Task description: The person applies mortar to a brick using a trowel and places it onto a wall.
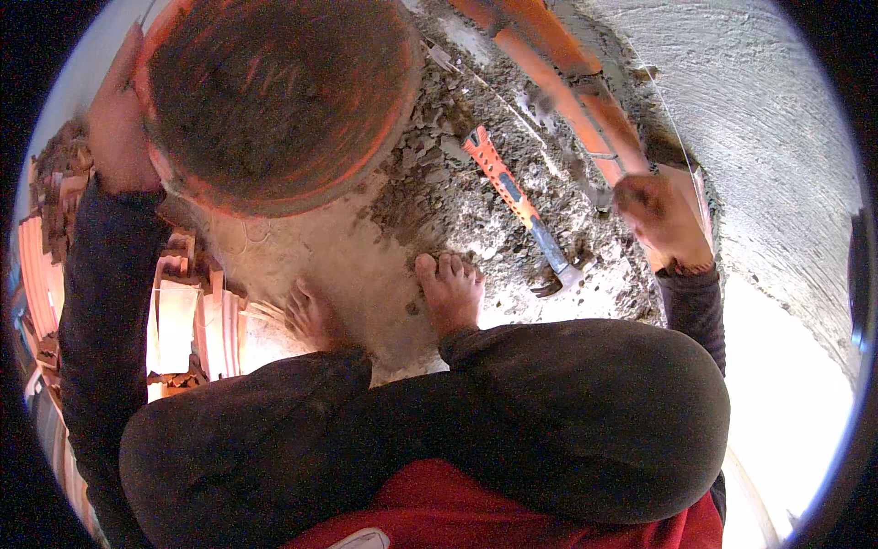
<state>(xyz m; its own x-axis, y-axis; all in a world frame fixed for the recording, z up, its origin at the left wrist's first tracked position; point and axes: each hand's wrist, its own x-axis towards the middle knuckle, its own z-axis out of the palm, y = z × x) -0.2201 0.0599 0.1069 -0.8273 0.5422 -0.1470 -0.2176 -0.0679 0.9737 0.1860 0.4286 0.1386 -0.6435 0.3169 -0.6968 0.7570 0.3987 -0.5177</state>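
A round orange tub (279, 206), its broad dark face crusted with dried-looking mortar, fills the upper left. My left hand (123, 123) is against its left side, gripping it at the edge; some fingers are hidden. On the right, my right hand (654, 210) is closed beside a low course of orange bricks (599, 119). A small grey tip shows by its fingers, but blur hides what it belongs to. Between my feet and the bricks, a claw hammer (517, 201) with an orange perforated handle lies on the rubble, its head toward me.
Crumbled mortar (457, 192) covers the ground along the bricks, with a thin string (512, 105) above it. A rough grey plastered wall (768, 137) rises at right. Stacked bricks and tiles (197, 311) stand at left. My bare feet (450, 293) rest in the middle.
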